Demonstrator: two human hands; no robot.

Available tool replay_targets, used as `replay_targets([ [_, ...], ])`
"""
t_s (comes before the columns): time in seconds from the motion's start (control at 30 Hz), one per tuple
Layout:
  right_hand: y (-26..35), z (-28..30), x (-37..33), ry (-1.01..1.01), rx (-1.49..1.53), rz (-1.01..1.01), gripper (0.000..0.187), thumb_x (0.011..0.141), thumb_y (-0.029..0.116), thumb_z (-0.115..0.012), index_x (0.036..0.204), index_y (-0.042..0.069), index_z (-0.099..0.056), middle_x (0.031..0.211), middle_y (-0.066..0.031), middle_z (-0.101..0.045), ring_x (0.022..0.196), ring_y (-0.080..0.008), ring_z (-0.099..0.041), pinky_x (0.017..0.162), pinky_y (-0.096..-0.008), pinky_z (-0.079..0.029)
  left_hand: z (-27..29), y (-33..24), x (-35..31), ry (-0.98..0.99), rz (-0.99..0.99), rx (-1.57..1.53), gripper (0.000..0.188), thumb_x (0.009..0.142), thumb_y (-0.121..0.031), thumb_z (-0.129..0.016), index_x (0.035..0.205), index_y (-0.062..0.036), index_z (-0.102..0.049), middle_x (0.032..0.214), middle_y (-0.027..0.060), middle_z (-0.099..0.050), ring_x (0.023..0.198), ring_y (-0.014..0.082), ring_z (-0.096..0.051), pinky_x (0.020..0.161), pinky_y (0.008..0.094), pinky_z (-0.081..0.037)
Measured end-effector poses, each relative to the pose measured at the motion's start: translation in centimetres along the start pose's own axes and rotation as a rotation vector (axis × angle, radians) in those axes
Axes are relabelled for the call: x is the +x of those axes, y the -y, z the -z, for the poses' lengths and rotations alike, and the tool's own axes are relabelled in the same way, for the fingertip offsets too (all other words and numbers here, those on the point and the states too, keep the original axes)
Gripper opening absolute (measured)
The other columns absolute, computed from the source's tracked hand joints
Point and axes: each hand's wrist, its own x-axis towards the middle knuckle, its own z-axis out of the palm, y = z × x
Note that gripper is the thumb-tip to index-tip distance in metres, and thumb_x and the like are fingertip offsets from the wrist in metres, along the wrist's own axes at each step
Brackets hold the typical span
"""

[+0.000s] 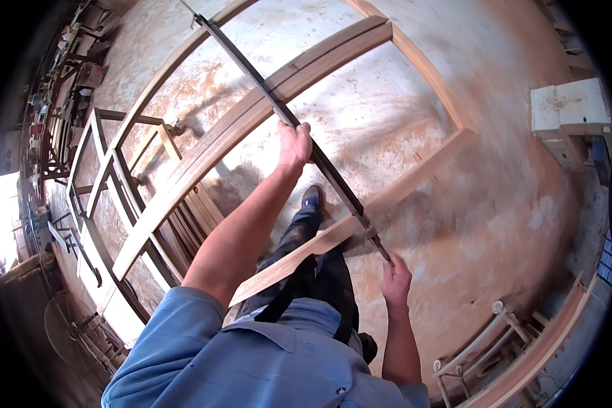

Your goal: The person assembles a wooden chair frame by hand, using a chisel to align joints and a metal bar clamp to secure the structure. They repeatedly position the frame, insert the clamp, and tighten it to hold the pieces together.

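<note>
A long dark metal bar clamp (333, 176) lies slantwise across a large pale wooden frame. My left hand (294, 144) is wrapped round the bar, between the frame's thick middle rail (326, 62) and its near rail (421, 171). At the clamp's near end, my right hand (396, 277) has its fingers closed on the thin end of the clamp, past the jaw (370, 232) that sits at the near rail's edge. The clamp's far end reaches beyond the middle rail. A shorter wooden end piece (432, 78) joins the two rails on the right.
My shoe (311, 197) stands on the dusty floor inside the frame. More wooden frames (109, 160) stand at left, by stacked wood strips (187, 228). A pale machine (568, 109) is at far right, a wooden piece with rounded ends (472, 350) at lower right.
</note>
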Motion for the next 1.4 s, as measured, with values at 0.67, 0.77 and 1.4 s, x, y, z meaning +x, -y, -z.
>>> replay_targets([
  [0.67, -0.8, 0.0, 2.8, 0.158, 0.872, -0.617, 0.03, 0.097, 0.032, -0.045, 0.096, 0.006, -0.059, 0.068, -0.0086, -0.06, 0.051, -0.0192, -0.054, 0.046, -0.0306, -0.044, 0.2, -4.0, -2.3, 0.019, 0.075, -0.074, 0.043, 0.084, -0.018, -0.049, 0.115, 0.0049, -0.031, 0.078, 0.0172, -0.053, 0.059, 0.0267, -0.057, 0.051, 0.0398, -0.05],
  [0.77, -1.0, 0.1, 3.4, 0.26, 1.125, -0.877, 0.029, 0.097, 0.035, -0.045, 0.095, 0.009, -0.056, 0.062, -0.0075, -0.053, 0.046, -0.0185, -0.047, 0.042, -0.0312, -0.038, 0.3, -2.2, -1.3, -0.007, -0.025, -0.043, 0.044, 0.085, -0.019, -0.049, 0.116, 0.0055, -0.03, 0.078, 0.0175, -0.053, 0.058, 0.0262, -0.057, 0.049, 0.0394, -0.05],
  [1.4, 0.7, 0.0, 2.2, 0.317, 1.285, -0.999, 0.039, 0.098, 0.041, -0.041, 0.088, 0.008, -0.057, 0.053, -0.0048, -0.045, 0.041, -0.0204, -0.042, 0.04, -0.0316, -0.033, 0.2, -3.0, -2.1, -0.025, 0.045, 0.015, 0.041, 0.089, -0.025, -0.049, 0.11, 0.0069, -0.035, 0.081, 0.0221, -0.057, 0.065, 0.0322, -0.061, 0.057, 0.0422, -0.051],
])
